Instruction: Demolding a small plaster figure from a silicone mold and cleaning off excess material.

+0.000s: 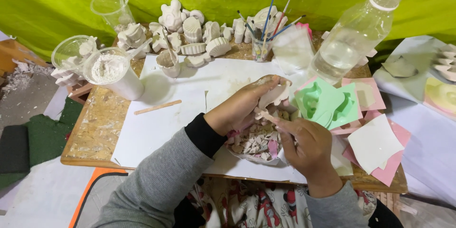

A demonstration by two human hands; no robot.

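My left hand (240,107) grips a white plaster cast figure (274,94) above a bowl of broken plaster chips (256,143). My right hand (306,145) pinches a thin wooden stick (264,114) whose tip touches the underside of the figure. Both hands hover at the front middle of the small wooden table (90,135), over white paper sheets (156,126).
Green moulds (327,104) and pink and white moulds (380,147) lie to the right. A clear plastic bottle (354,36), a cup of paintbrushes (262,47), several white plaster figures (190,31), a tub of white powder (111,71), a small cup (169,64) and a wooden stick (157,107) stand behind.
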